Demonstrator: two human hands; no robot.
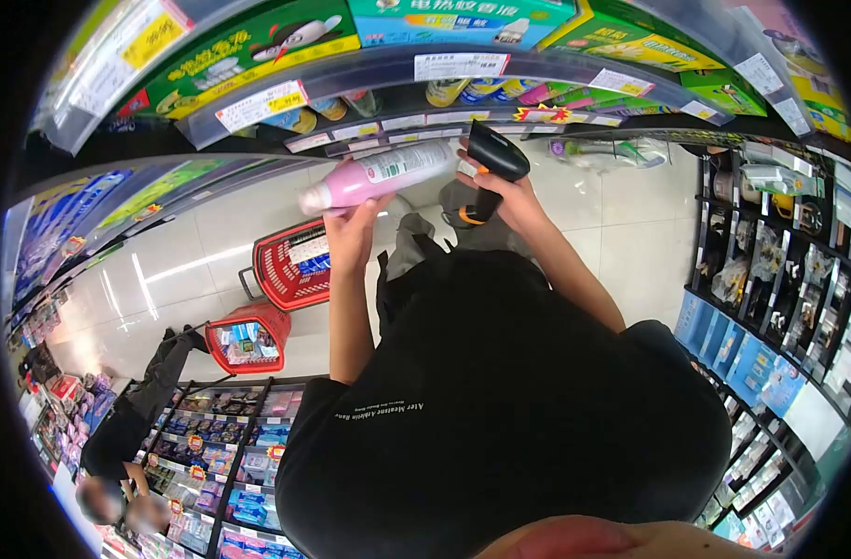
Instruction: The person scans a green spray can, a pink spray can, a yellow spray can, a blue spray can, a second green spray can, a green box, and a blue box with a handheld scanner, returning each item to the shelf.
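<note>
Nearest the camera is a black shirt (500,410), from which both bare forearms reach forward. The left hand (351,233) grips a pink can (379,174) near its base, fingers wrapped round it. The can lies almost level at shelf height, its cap end pointing left. The right hand (504,200) is clenched on the handle of a black scanner (493,163), whose head sits just beside the can's right end. Beyond, two red baskets (290,265) stand on the pale floor (621,214). Farthest, a shelf (369,70) carries price tags and boxed goods. Another person (127,419) crouches at far left.
</note>
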